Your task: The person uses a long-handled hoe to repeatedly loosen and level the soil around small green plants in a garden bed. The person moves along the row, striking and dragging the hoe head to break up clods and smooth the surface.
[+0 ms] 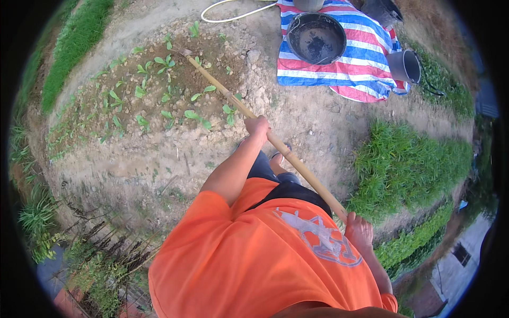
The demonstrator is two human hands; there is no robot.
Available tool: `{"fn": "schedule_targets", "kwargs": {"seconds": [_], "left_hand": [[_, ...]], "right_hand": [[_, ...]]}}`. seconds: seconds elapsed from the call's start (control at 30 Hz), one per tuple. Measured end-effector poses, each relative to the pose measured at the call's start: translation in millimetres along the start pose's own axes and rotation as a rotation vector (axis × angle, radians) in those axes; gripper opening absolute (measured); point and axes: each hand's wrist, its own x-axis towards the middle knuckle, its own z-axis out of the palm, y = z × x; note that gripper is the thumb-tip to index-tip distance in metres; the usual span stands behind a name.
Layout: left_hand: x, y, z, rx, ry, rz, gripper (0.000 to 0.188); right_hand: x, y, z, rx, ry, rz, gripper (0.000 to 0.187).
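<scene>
A hoe (304,168) with a long bamboo handle slants from my right side out to the planted bed at the far left. My left hand (257,127) is wrapped round the middle of the handle. Close to its near end, my right hand (359,230) grips it beside my orange shirt. The small hoe head (183,51) rests at the soil among young leafy seedlings (165,63), on a darker, damp-looking patch. Whether the blade is in the soil is too small to tell. Another seedling (229,113) grows just left of the handle, near my left hand.
A striped tarp (366,50) lies at the far right, bearing a black basin (317,38). A grey bucket (404,67) lies tipped at its edge. A pale hose (233,19) curves at the back. Dense green plants (408,164) grow to my right; dry stalks (101,228) stand left.
</scene>
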Motion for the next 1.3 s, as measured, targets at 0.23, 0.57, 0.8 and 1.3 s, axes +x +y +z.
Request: {"fn": "schedule_targets", "kwargs": {"seconds": [0.23,0.57,0.8,1.3], "left_hand": [[38.2,49.6,19.0,-0.073,-0.037,0.053,0.013],[68.2,50.0,13.3,-0.029,-0.048,0.092,0.034],[77.1,40.0,19.2,0.111,0.034,-0.004,0.036],[-2.6,20.4,25.6,0.099,-0.076,-0.073,0.035]], "right_hand": [[60.1,-5.8,-8.9,-0.005,0.149,-0.067,0.01],[57.7,-28.8,-28.5,0.058,0.09,0.011,0.009],[63.2,-45.9,-26.4,0.049,-0.042,0.073,0.01],[-18.0,-9.2,-25.9,-0.04,-0.038,0.189,0.013]]}}
